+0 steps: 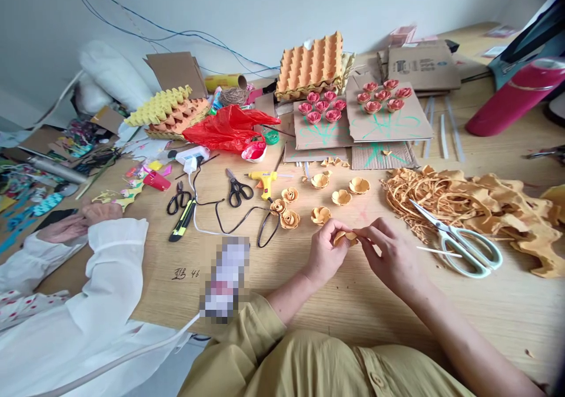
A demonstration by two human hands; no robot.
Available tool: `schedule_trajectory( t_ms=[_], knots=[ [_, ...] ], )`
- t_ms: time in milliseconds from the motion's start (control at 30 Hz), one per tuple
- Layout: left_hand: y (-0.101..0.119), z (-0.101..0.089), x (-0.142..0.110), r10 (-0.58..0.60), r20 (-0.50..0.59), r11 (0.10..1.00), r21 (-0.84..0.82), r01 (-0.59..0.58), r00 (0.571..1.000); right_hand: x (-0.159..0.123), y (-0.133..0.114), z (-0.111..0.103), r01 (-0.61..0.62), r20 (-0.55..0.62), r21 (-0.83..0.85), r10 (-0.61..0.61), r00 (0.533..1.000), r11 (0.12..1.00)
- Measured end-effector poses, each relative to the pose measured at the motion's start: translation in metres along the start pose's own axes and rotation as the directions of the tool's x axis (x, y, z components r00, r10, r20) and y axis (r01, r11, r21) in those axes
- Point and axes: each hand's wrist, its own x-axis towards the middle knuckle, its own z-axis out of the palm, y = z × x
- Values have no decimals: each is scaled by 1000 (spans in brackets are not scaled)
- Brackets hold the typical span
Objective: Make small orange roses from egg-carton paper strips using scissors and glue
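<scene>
Between my two hands is a small orange cardboard flower (345, 240), cup-shaped like the others on the table. My left hand (325, 248) has its fingers closed round the flower's left side. Fingertips of my right hand (386, 254) pinch its right edge. Just beyond lie several loose orange petal cups (341, 197), set apart from each other. To their left sit 3 fuller orange flowers (290, 219), close together. A yellow glue gun (265, 184) rests behind those. Right of my hands, large scissors (468, 247) with pale green handles lie partly open.
Orange scraps (477, 202) heap at the right, near a red bottle (514, 99). Cardboard panels (388, 123) with red flowers stand at the back. Black scissors (239, 189), a cutter (182, 220) and cables lie left. Another person's white sleeve (112, 255) rests on the table's left.
</scene>
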Motion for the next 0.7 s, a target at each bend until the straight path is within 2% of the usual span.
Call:
schedule_trajectory(
  t_ms=[133,200,300,467,600,700],
  knots=[
    [-2,1,0,-108,76,990,-78,114,991,2,3,-1,-40,-5,29,40,999,999],
    [-3,1,1,-139,47,988,-62,142,989,3,4,-3,-72,-26,39,73,997,997],
    [-5,0,3,-134,-20,987,-88,132,991,3,3,-4,-105,-35,66,107,994,992],
    [-10,3,3,-102,-16,980,-173,98,995,1,-1,1,-138,27,160,136,990,977],
    [-13,6,0,-100,4,986,-137,100,995,-2,0,4,-164,48,101,160,986,981],
    [-14,7,-3,-89,31,994,-59,91,996,-3,0,5,-145,24,-19,145,989,989]
  ],
)
